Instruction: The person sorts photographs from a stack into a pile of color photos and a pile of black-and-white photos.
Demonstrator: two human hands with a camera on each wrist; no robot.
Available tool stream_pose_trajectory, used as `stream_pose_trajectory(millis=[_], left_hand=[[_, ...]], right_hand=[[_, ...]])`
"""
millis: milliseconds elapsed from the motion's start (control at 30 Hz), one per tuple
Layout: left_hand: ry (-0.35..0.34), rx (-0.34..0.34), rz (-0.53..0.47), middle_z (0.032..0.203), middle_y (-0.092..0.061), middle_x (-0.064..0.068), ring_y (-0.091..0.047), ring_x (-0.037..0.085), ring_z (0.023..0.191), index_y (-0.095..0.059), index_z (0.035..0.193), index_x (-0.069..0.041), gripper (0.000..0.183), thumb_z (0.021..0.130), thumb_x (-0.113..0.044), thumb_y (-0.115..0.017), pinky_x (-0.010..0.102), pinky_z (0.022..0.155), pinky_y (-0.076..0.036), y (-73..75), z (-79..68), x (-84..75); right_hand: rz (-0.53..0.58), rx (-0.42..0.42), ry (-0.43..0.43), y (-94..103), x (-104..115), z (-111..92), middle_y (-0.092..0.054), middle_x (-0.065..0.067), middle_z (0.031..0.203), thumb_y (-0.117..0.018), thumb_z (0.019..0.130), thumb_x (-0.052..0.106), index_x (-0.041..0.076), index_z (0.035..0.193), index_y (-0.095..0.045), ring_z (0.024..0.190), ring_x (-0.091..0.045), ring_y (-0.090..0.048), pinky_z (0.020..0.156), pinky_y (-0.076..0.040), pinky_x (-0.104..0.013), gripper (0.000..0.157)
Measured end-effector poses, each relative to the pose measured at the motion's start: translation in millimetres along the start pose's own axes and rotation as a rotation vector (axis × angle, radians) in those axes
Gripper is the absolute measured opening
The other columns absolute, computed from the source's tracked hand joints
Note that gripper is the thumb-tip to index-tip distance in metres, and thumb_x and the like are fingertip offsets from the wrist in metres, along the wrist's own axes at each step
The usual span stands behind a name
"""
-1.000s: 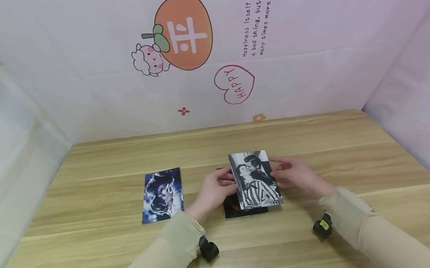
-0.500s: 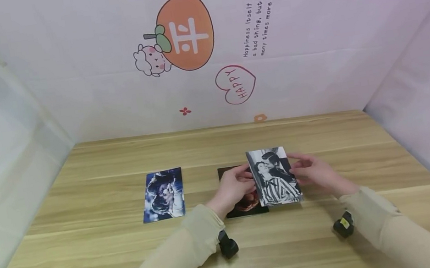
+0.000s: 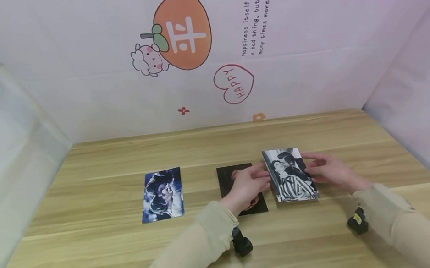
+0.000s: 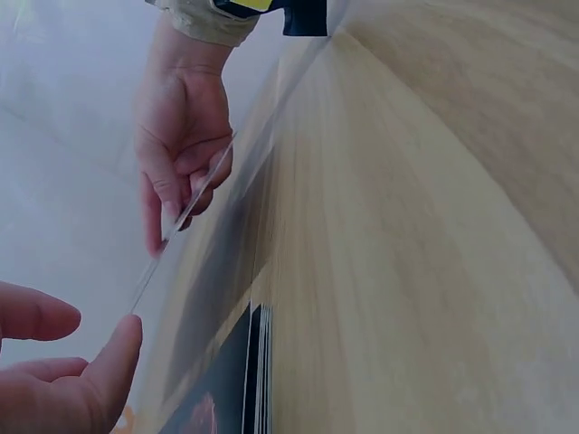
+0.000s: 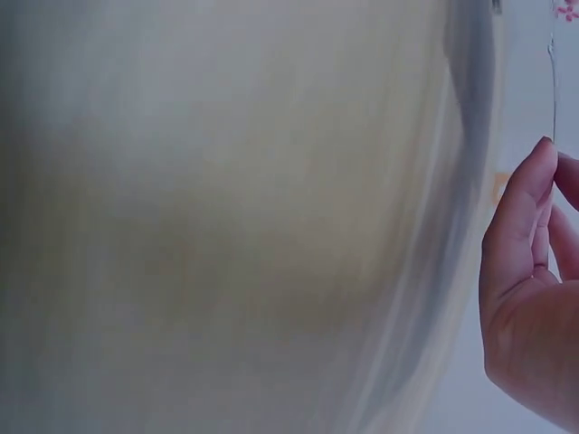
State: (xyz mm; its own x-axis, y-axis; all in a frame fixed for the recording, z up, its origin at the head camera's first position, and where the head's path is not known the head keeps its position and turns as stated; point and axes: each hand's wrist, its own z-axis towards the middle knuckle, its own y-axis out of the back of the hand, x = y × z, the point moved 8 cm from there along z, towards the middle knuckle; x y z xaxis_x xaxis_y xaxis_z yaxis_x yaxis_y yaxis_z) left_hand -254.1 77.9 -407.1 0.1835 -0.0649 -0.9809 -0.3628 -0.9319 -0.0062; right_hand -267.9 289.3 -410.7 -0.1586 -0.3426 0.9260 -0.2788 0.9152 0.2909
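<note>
A black-and-white photo point(image 3: 291, 176) of a couple is held slightly tilted above the table, to the right of a dark-topped photo stack point(image 3: 260, 205). My right hand point(image 3: 331, 174) pinches its right edge between thumb and fingers; the right wrist view shows the right hand point(image 5: 534, 262) with the thin sheet edge-on. At the left edge, my left hand point(image 3: 244, 190) reaches across the stack, covering part of it. In the left wrist view the left thumb point(image 4: 118, 366) is right at the photo's edge, its fingers spread away from the thumb.
A blue-toned photo point(image 3: 161, 195) lies flat on the wooden table point(image 3: 92, 263), left of the stack. Behind the table rises a white printed cloth backdrop point(image 3: 109, 98), with cloth walls on both sides. Layered edges of the stack point(image 4: 258, 371) show in the left wrist view.
Both hands have moved right with the black-and-white photo, from over the stack to beside it. More of the dark top photo is uncovered. The blue-toned photo stays put.
</note>
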Motion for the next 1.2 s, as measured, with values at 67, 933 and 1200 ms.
stream_pose_trajectory(millis=[67,933,1200], left_hand=[[0.006,0.007,0.007,0.124,-0.061,0.017,-0.063,0.021,0.110,-0.040,0.141,0.000,0.051,0.092,-0.001,-0.055,0.022,0.080,-0.055,-3.9,1.9,1.4],[0.027,0.046,0.020,0.133,-0.054,0.023,-0.055,0.027,0.121,-0.036,0.142,0.005,0.058,0.087,0.006,-0.055,0.036,0.100,-0.047,-21.1,10.1,11.7],[-0.008,0.055,0.065,0.122,-0.062,0.018,-0.063,0.017,0.093,-0.044,0.139,0.001,0.054,0.087,-0.002,-0.059,0.024,0.074,-0.054,-13.6,8.8,3.5]], right_hand=[[-0.028,0.003,-0.030,3.1,-3,0,-0.059,-0.006,0.104,-0.059,0.089,0.005,0.001,0.146,-0.029,0.085,-0.004,-0.059,0.078,-0.056,-0.022,0.065],[-0.286,-0.050,-0.095,12.4,-8,0,-0.056,-0.031,0.116,-0.060,0.088,0.004,-0.011,0.137,-0.036,0.087,-0.014,-0.063,0.078,-0.058,-0.029,0.057],[-0.322,-0.104,-0.079,17.7,-2,-4,-0.051,-0.038,0.121,-0.059,0.089,0.007,-0.016,0.135,-0.035,0.087,-0.017,-0.064,0.075,-0.058,-0.028,0.056]])
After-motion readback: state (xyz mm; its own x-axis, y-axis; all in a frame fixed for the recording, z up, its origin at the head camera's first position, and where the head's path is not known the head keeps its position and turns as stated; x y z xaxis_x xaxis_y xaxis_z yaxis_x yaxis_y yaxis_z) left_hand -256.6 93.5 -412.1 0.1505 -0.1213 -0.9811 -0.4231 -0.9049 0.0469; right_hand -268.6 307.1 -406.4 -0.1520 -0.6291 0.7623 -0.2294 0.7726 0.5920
